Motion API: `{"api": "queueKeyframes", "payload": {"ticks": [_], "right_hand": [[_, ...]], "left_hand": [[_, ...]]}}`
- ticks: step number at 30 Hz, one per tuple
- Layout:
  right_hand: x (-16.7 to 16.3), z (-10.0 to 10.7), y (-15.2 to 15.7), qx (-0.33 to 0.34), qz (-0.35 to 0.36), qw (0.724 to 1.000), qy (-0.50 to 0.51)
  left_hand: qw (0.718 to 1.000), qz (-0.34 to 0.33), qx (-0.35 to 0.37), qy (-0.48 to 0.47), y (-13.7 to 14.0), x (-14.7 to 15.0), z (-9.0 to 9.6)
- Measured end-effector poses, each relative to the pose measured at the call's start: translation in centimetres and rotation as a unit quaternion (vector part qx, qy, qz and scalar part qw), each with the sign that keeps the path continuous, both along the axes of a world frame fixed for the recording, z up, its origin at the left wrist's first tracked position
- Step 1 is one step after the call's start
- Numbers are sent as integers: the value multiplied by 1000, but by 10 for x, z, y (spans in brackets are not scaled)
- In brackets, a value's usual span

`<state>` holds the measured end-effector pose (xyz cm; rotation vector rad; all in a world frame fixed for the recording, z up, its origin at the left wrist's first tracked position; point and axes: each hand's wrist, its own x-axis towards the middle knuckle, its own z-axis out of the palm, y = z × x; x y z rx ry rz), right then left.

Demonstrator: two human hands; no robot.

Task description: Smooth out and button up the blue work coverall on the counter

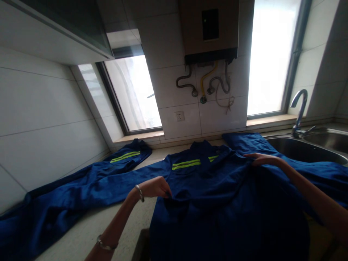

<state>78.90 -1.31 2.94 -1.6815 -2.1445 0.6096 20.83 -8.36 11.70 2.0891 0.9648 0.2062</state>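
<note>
1. Counter (81, 232): pale, runs along the wall below the heater (187, 21). Everything blue lies on it.
2. Jacket (206, 188): our workpiece. Directly below the heater, lime stripes facing up, near part dropping over the counter edge in dark folds. Bottom runs out of frame.
3. Left garment (67, 192): low and left of the heater, also striped, bunched. We can't tell if it's partly the jacket's sleeve.
4. Right cloth (312, 169): low and right of the heater, beside the sink (288, 146). Can't tell where it ends and the jacket begins.
5. Right hand (263, 159): low and right of the heater, laid on the jacket, fingers stretched. Can't tell if it grips.
6. Left hand (154, 187): low and left of the heater, fingertips together, pinching jacket cloth.
7. Step, our read: arranging the jacket's front, one hand each side. Next move calls for keeping that left pinch, getting a sure hold on the right, then evening tension so folds flatten. Watch cloth near the sink.
</note>
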Motion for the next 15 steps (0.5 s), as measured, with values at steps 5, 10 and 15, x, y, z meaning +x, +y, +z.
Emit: {"api": "queueKeyframes", "payload": {"ticks": [5,10,15], "right_hand": [[-25,18,36,129,-64,989,23],[-69,26,57,229,30,949,-216],[-92,29,69,221,80,936,-262]], "left_hand": [[991,-79,-44,98,4,-1,-12],[991,-48,-66,104,3,-3,-12],[995,-10,-37,90,2,-11,-4]]}}
